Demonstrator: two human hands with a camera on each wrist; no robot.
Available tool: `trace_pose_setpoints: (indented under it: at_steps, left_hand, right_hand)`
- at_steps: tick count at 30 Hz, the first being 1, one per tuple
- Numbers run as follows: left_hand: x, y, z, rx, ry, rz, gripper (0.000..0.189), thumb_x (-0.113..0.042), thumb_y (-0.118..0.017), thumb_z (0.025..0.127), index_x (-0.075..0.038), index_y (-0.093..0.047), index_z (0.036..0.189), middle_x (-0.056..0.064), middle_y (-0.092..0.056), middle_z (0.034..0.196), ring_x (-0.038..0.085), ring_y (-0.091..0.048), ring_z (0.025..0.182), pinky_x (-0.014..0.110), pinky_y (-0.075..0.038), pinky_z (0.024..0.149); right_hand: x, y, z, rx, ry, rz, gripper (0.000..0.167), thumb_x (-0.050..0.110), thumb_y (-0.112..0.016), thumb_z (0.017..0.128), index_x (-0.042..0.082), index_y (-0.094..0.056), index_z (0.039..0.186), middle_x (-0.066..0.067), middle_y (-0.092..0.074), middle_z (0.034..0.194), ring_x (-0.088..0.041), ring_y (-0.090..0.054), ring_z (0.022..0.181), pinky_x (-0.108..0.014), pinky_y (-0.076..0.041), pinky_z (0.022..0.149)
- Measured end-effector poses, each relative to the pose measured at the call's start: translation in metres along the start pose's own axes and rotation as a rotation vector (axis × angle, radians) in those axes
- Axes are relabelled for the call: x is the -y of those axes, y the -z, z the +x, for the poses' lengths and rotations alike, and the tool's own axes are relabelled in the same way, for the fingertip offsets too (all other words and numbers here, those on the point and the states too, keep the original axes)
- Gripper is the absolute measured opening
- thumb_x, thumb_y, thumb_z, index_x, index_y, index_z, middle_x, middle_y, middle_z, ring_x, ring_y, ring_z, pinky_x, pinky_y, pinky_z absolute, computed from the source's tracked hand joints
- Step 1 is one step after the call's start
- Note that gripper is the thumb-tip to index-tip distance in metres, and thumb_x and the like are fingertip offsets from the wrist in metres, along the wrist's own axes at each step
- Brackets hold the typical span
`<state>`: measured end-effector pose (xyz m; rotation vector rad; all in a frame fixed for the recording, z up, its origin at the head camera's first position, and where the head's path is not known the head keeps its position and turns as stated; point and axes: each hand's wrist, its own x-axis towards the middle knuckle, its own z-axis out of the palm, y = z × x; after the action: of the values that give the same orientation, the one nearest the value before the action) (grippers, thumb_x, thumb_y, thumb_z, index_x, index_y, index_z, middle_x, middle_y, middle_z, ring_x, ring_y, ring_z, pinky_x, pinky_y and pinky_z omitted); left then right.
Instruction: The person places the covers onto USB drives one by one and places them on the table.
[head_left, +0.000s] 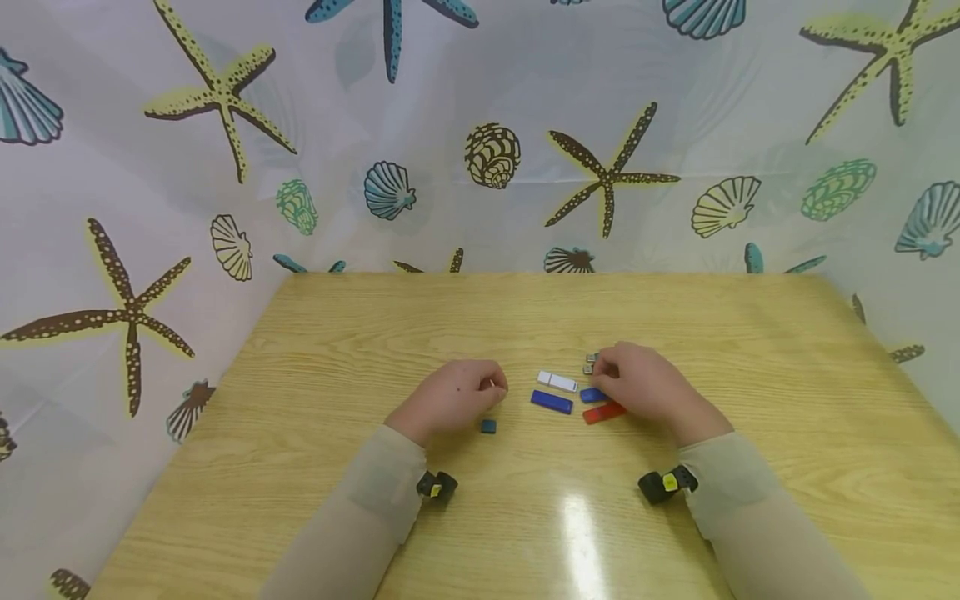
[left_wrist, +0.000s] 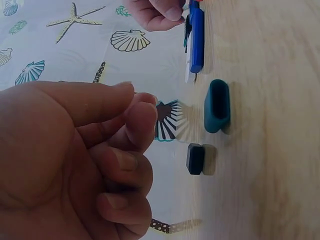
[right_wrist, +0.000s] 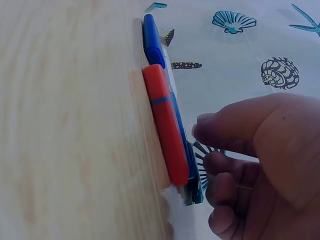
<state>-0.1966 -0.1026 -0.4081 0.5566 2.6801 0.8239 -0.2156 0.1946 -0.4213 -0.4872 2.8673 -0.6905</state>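
My left hand (head_left: 453, 396) hovers over the table with its fingers loosely curled. The left wrist view shows thumb and forefinger close together and nothing visible between them. Beside that hand (left_wrist: 75, 155) stand a hollow teal cap (left_wrist: 217, 107) and a small dark block-like piece (left_wrist: 195, 159). My right hand (head_left: 645, 383) is over the USB sticks, thumb and fingers bent with a gap between the tips. Nearest to it lie a red USB stick (right_wrist: 166, 125), a blue one (head_left: 592, 395) partly covered by the hand, and small pieces with metal connectors (head_left: 588, 368).
Between the hands lie a white USB stick (head_left: 557, 382) and a dark blue USB stick (head_left: 551, 402). The wooden table (head_left: 360, 333) ends at a white cloth (head_left: 435, 225) printed with shells and starfish, at the back and both sides.
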Motion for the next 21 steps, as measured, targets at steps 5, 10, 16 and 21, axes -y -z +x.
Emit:
trace_pose_setpoints:
  at_steps: [5, 10, 16, 21]
  left_hand:
    - [0.0005, 0.0001, -0.0014, 0.025, 0.007, 0.049, 0.009, -0.022, -0.062, 0.101, -0.022, -0.07, 0.104, -0.005, -0.062, 0.09, 0.017, -0.057, 0.079, 0.035, -0.048, 0.072]
    - [0.0025, -0.0004, -0.0039, 0.103, 0.003, 0.066, 0.009, -0.017, -0.068, 0.095, -0.024, -0.07, 0.1, -0.007, -0.063, 0.09, 0.015, -0.057, 0.081, 0.034, -0.048, 0.075]
    - [0.001, -0.0005, -0.0079, 0.191, -0.011, 0.076, 0.018, -0.012, -0.07, 0.091, -0.026, -0.071, 0.101, -0.008, -0.063, 0.093, 0.015, -0.058, 0.087, 0.035, -0.048, 0.08]
    - [0.0005, -0.0021, -0.0063, 0.203, -0.024, 0.123, 0.019, -0.01, -0.071, 0.091, -0.025, -0.07, 0.103, -0.009, -0.062, 0.097, 0.015, -0.057, 0.091, 0.034, -0.047, 0.084]
  right_hand:
    - [0.0018, 0.0, -0.0002, -0.022, -0.008, 0.031, 0.008, 0.019, -0.066, 0.098, 0.015, -0.067, 0.092, -0.002, -0.059, 0.088, -0.022, -0.054, 0.08, -0.038, -0.045, 0.073]
    - [0.0024, 0.0017, -0.0004, -0.024, -0.002, 0.044, 0.007, 0.019, -0.065, 0.098, 0.014, -0.068, 0.096, -0.002, -0.061, 0.09, -0.022, -0.055, 0.08, -0.038, -0.046, 0.074]
    - [0.0032, 0.0026, -0.001, -0.03, -0.022, 0.06, 0.01, 0.019, -0.063, 0.099, 0.013, -0.07, 0.101, -0.001, -0.064, 0.092, -0.022, -0.055, 0.081, -0.039, -0.047, 0.077]
    - [0.0037, 0.0036, -0.0012, -0.044, -0.03, 0.065, 0.01, 0.021, -0.063, 0.1, 0.013, -0.07, 0.101, -0.001, -0.063, 0.09, -0.022, -0.055, 0.081, -0.038, -0.047, 0.075]
